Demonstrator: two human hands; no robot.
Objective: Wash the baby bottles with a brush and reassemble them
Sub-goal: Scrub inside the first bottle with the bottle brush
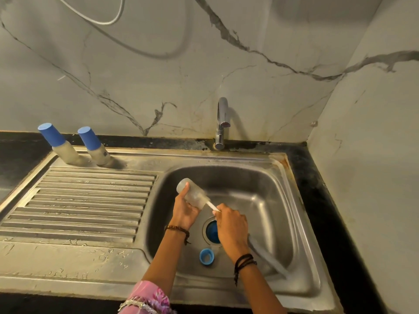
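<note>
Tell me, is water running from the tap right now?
No, the tap shows no stream below its spout, while the left hand holds the bottle and the right hand works the brush in it.

Blue caps (51,134) on two cloudy-white bottles, upper left. Grey steel sink (301,214), ribbed drainboard (86,200) at left. Pale marble wall (158,75) veined dark grey. Blue ring (206,257) at lower centre. Pink patterned sleeve (147,298) along bottom edge.
</note>
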